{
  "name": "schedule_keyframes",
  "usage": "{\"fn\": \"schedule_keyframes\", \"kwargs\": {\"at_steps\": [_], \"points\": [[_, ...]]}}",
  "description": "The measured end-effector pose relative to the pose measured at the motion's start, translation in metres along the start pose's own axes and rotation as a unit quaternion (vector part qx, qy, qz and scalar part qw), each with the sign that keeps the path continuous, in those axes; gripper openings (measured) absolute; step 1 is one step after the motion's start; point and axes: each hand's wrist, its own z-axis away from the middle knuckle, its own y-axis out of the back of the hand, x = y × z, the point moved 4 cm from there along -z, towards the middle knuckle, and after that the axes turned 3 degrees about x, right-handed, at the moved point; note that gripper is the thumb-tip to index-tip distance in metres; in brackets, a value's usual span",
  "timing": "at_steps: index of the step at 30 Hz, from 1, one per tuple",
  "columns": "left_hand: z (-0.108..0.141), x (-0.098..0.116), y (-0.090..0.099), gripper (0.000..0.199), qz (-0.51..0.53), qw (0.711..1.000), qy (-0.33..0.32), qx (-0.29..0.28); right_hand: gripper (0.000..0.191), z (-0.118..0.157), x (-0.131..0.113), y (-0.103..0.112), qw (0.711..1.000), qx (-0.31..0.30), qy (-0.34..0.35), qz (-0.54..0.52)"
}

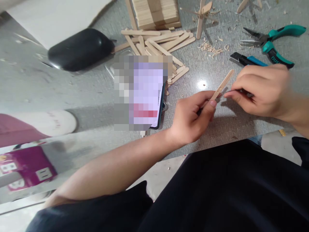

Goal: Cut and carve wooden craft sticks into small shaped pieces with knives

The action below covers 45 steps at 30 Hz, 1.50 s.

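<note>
My left hand pinches a wooden craft stick between thumb and fingers; the stick slants up to the right and has a small notch or hole near its middle. Close to its right side is my right hand, with the fingers curled in and the thumb pressed toward them. Whatever it may hold is hidden inside the fingers. Just behind that hand lies a utility knife, black and blue, partly covered by the knuckles. Pliers with teal and black handles rest beyond the knife.
Loose craft sticks lie in a heap beside a banded stack of sticks. Wood shavings and crossed stick pieces are at the back. A phone, a black case and a purple power strip are to the left.
</note>
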Motion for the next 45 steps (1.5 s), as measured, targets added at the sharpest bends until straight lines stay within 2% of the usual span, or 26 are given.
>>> {"fn": "schedule_keyframes", "kwargs": {"at_steps": [4, 7, 12, 15, 17, 19, 21, 24, 28, 30, 33, 34, 38, 41, 45], "points": [[-0.001, -0.006, -0.001, 0.035, 0.052, 0.998, 0.039, 0.026, 0.043, 0.002, 0.002, -0.012, 0.997, -0.061, 0.018, 0.037], [-0.002, -0.008, -0.002, 0.031, 0.077, 0.995, 0.049, 0.039, 0.042, 0.003, 0.003, -0.020, 0.996, -0.072, 0.035, 0.044], [-0.005, -0.006, 0.000, 0.022, 0.128, 0.989, 0.025, 0.069, 0.036, 0.003, 0.009, -0.031, 0.996, -0.069, 0.014, -0.050], [-0.007, -0.006, 0.001, 0.020, 0.145, 0.986, 0.020, 0.074, 0.034, 0.003, 0.009, -0.036, 0.990, -0.089, 0.014, -0.105], [-0.008, -0.007, 0.001, 0.023, 0.144, 0.987, 0.023, 0.074, 0.031, 0.001, 0.008, -0.033, 0.990, -0.068, 0.019, -0.124], [-0.008, -0.008, 0.000, 0.026, 0.149, 0.986, 0.023, 0.072, 0.029, -0.002, 0.011, -0.025, 0.993, -0.021, 0.012, -0.115], [-0.008, -0.009, 0.000, 0.028, 0.156, 0.985, 0.024, 0.069, 0.028, -0.004, 0.023, -0.016, 0.997, 0.004, -0.023, -0.075], [-0.008, -0.009, -0.001, 0.030, 0.152, 0.986, 0.029, 0.061, 0.029, -0.001, 0.055, -0.008, 0.994, 0.011, -0.105, 0.012], [-0.010, -0.007, -0.001, 0.026, 0.165, 0.984, 0.012, 0.061, 0.050, 0.006, 0.092, -0.002, 0.987, 0.014, -0.147, 0.060], [-0.011, -0.006, -0.001, 0.023, 0.159, 0.985, 0.015, 0.062, 0.050, 0.006, 0.096, 0.000, 0.982, -0.022, -0.170, 0.076], [-0.010, -0.007, -0.002, 0.024, 0.132, 0.988, 0.040, 0.067, 0.034, 0.001, 0.087, 0.002, 0.947, -0.145, -0.261, 0.120], [-0.009, -0.008, -0.002, 0.026, 0.118, 0.990, 0.044, 0.067, 0.033, -0.001, 0.082, 0.004, 0.936, -0.164, -0.285, 0.125], [-0.005, -0.004, -0.002, 0.032, -0.008, 0.999, 0.022, 0.033, 0.031, -0.011, 0.069, 0.009, 0.919, -0.178, -0.334, 0.107], [-0.003, -0.001, -0.003, 0.036, -0.148, 0.989, -0.009, -0.011, 0.029, -0.013, 0.070, 0.013, 0.924, -0.138, -0.351, 0.070], [-0.004, 0.000, -0.004, 0.036, -0.261, 0.963, -0.052, -0.037, 0.030, -0.012, 0.072, 0.021, 0.936, 0.006, -0.339, -0.095]]}}
